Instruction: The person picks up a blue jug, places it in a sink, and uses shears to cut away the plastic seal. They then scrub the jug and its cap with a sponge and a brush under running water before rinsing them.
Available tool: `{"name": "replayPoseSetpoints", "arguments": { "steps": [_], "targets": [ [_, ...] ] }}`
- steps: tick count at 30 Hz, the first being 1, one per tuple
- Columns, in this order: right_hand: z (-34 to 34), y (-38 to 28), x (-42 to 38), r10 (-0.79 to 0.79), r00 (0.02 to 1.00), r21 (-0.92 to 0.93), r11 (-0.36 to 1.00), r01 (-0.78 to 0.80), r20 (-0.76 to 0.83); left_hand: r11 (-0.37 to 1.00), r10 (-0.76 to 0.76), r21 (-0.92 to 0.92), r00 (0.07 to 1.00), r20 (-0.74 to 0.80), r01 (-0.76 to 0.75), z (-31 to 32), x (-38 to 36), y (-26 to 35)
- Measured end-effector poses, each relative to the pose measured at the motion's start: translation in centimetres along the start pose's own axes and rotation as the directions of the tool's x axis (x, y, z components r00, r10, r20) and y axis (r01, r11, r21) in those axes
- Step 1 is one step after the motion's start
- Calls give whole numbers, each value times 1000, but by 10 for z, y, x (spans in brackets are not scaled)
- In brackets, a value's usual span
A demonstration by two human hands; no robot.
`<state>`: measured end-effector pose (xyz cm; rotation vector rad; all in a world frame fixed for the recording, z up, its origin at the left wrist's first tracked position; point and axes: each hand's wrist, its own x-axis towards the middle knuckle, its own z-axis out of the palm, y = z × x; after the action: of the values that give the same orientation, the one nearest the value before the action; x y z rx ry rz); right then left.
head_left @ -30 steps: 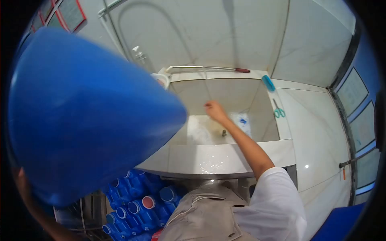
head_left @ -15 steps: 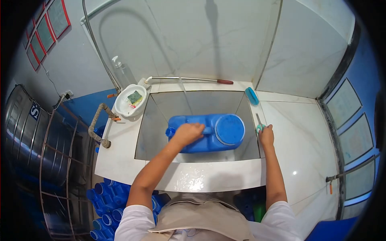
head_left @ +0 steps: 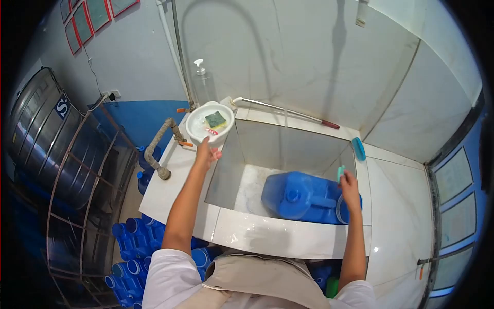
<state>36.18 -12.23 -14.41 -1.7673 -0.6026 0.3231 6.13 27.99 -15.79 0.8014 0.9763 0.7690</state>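
Note:
My left hand (head_left: 206, 155), its fingers apart, is at the near edge of a white basin (head_left: 191, 130). Inside the basin are a green-and-yellow sponge (head_left: 215, 120) and a small red-and-white item (head_left: 211, 132). My right hand (head_left: 350, 189) is closed around turquoise-handled scissors (head_left: 340, 173), above the right side of the sink. The blades are hard to make out now. Below that hand, a blue water jug (head_left: 296, 194) lies on its side in the sink (head_left: 247, 188), its wide round mouth to the right and partly hidden by my wrist.
A steel rod with a red-brown grip (head_left: 330, 124) lies along the back ledge. A blue brush (head_left: 358, 149) sits at the back right corner. A pump bottle (head_left: 204, 85) and pipe (head_left: 154, 149) stand left. Several blue jugs (head_left: 135, 242) fill the floor below.
My left hand has let go of the jug's handle and moved left to the basin. The jug now rests in the sink. My right hand has lifted the scissors from the right ledge.

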Motion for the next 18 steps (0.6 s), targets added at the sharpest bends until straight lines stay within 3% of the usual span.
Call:
{"name": "replayPoseSetpoints", "arguments": {
  "steps": [1, 3, 4, 5, 7, 8, 9, 10, 13, 15, 18],
  "targets": [
    [15, -8, -6, -44, 998, -82, 995, 48, 54, 1000, 2, 0, 1000, 4, -2, -5, 6, 6],
    [40, -16, -10, -79, 993, -156, 983, 93, 91, 899, -247, -376, 969, -16, 223, -12, 19, 16],
    [49, -16, -9, -85, 987, -52, 994, 93, 140, 902, -149, -366, 962, 228, 227, -29, 49, 5],
    [55, -16, -10, -94, 978, 51, 995, 86, 184, 906, -156, -351, 957, 245, 237, -29, 67, 1],
    [60, -30, -4, -15, 984, -16, 1000, 18, 179, 900, 29, -435, 990, 139, 35, -21, 86, -2],
    [64, -38, 0, 67, 984, 79, 994, -81, 167, 897, -86, -425, 991, 104, 122, -15, 93, 2],
    [67, -47, 4, 150, 975, 170, 969, -178, 167, 897, -97, -420, 989, 112, 135, -13, 90, 0],
    [69, -57, 14, 154, 975, 167, 969, -181, 159, 904, -93, -407, 989, 116, 132, -9, 85, -3],
    [74, -82, 45, 151, 983, 288, 941, -175, 106, 908, -76, -402, 989, 127, 122, 9, 72, -15],
    [79, -89, 58, 38, 999, 340, 939, -49, 37, 860, -127, -460, 966, 225, 220, 23, 67, -24],
    [95, -65, 54, -31, 999, 283, 959, 21, 31, 849, -85, -486, 963, 256, 205, 61, 40, -41]
  ]
}}
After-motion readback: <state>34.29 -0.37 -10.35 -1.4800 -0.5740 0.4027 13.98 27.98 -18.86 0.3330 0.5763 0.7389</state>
